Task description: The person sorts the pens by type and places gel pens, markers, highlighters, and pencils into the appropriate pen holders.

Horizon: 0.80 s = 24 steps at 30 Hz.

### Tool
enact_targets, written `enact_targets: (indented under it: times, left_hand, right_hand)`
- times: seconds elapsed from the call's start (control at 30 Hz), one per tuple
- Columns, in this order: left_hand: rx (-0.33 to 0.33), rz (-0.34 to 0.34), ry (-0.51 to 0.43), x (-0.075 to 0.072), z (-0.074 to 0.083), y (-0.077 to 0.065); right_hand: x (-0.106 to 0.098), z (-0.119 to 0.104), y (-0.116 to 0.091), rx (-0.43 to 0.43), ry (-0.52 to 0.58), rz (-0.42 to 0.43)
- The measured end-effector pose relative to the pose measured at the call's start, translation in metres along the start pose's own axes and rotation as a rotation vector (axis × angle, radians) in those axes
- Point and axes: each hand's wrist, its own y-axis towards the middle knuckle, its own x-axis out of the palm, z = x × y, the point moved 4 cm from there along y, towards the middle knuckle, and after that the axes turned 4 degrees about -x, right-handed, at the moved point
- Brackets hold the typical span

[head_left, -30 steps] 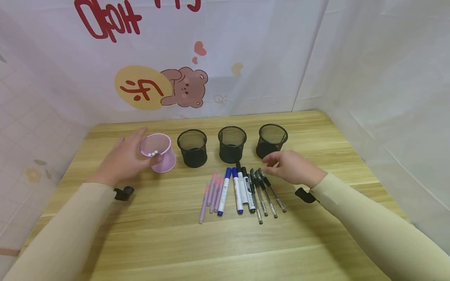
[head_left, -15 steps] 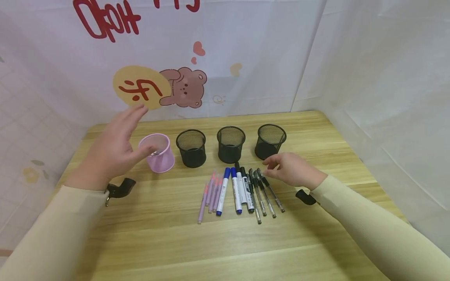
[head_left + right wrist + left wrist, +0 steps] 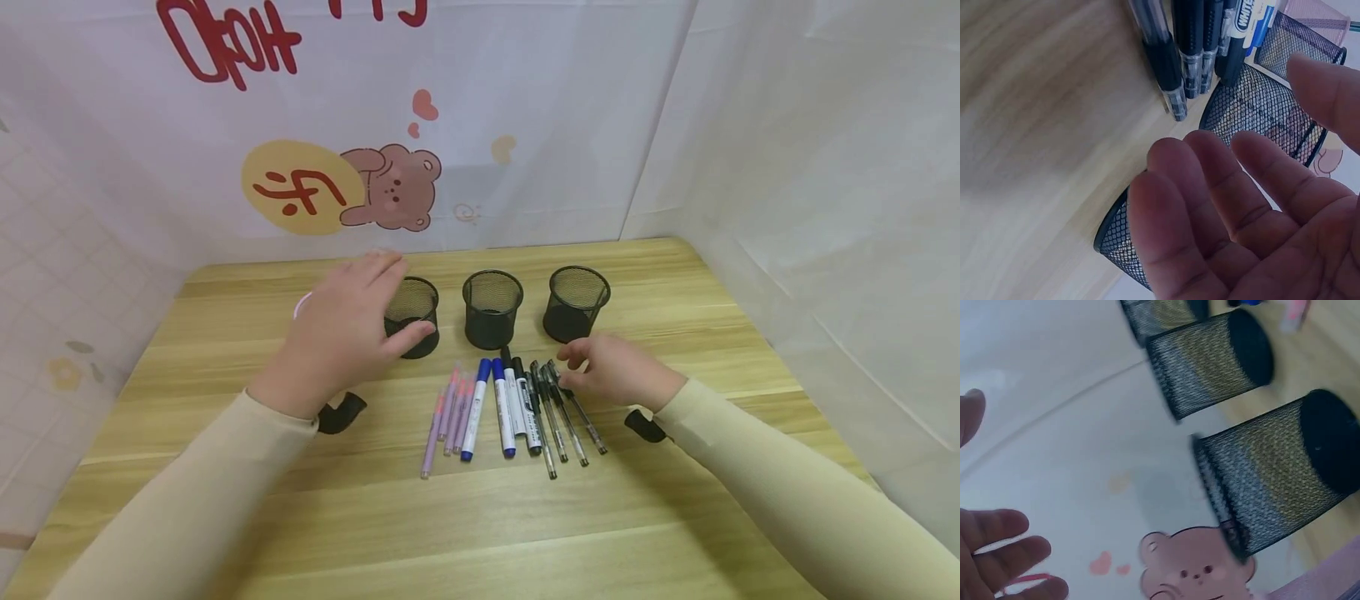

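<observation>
My left hand [image 3: 337,333], fingers extended and thumb apart, hovers in front of the leftmost black mesh pen cup [image 3: 423,312] and covers most of a pink mesh cup, whose rim [image 3: 302,305] shows behind it. Nothing is between its fingers in the left wrist view. My right hand [image 3: 618,368] holds nothing; its loosely bent fingers are near the caps of several clear gel pens [image 3: 576,429] with black grips. Beside these lie black markers [image 3: 529,412], blue-capped white markers [image 3: 477,417] and pale purple pens [image 3: 432,437] with pink ends.
Two more black mesh cups, the middle one [image 3: 492,321] and the right one [image 3: 576,312], stand in the back row. Behind the wooden table [image 3: 450,533] hangs a white cloth [image 3: 555,108] with a printed bear.
My left hand has let go of the pink cup, lifted, then moved right toward the leftmost black cup. My right hand has barely moved. The pens lie as before.
</observation>
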Motion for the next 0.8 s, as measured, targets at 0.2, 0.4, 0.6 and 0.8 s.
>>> enact_targets:
  times: [0.2,0.4,0.6,0.8]
  left_hand:
    - [-0.012,-0.085,0.044,0.032,0.007,0.008]
    - [-0.068,-0.124,0.048,0.055,0.005,0.012]
    - [-0.122,-0.160,0.019,0.065,-0.004,0.012]
    - [-0.164,-0.173,-0.007,0.075,-0.018,0.014]
  right_hand:
    - [0.003,-0.002,0.001,-0.016,-0.047,-0.021]
    - [0.007,0.000,0.002,0.009,-0.070,-0.041]
    - [0.011,-0.001,0.003,0.026,-0.093,-0.061]
    - [0.015,0.000,0.001,0.017,-0.095,-0.064]
